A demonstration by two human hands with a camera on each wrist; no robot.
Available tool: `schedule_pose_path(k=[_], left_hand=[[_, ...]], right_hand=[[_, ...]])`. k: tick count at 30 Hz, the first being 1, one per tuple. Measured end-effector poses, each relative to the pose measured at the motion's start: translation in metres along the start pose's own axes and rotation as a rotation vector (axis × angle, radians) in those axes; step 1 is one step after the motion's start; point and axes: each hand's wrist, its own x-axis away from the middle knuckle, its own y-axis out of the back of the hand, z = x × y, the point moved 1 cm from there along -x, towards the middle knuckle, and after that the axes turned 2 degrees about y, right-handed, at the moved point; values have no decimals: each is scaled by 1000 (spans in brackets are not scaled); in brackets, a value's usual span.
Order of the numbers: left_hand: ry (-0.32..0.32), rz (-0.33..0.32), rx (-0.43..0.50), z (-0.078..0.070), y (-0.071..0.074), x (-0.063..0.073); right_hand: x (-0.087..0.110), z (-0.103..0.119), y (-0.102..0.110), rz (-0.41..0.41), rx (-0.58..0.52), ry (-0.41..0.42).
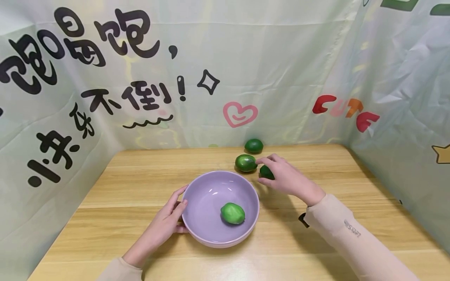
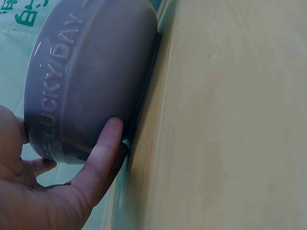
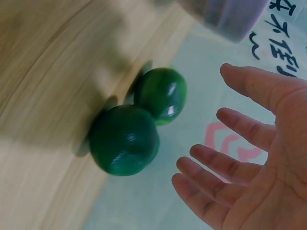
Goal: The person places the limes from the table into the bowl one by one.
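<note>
A lilac bowl stands on the table, holding one bright green lime-like fruit. My left hand grips the bowl's left side, thumb at the rim and fingers along the outer wall. In the left wrist view, one fingertip touches the bowl's outside, low near its base. My right hand hovers with spread fingers over a dark green lime, partly hidden beneath it. The right wrist view shows a gap between that hand and a dark green lime. A glossy lime lies just left of the fingertips.
Another dark green lime lies at the table's back edge, by the printed cloth backdrop. Cloth also hangs along both sides of the wooden table. A small black object shows beside the right sleeve.
</note>
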Motion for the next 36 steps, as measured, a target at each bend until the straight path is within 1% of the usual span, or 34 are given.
schedule_pose_path(k=[9, 19, 26, 36], left_hand=[[0, 10, 11, 0, 0, 0], [-7, 10, 7, 0, 0, 0], [-5, 8, 13, -1, -1, 0], [-6, 9, 2, 0, 0, 0]], right_hand=[[-3, -16, -5, 38, -4, -66], [-9, -30, -12, 58, -4, -87], [-14, -35, -16, 84, -15, -100], [-21, -43, -24, 116, 8, -109]])
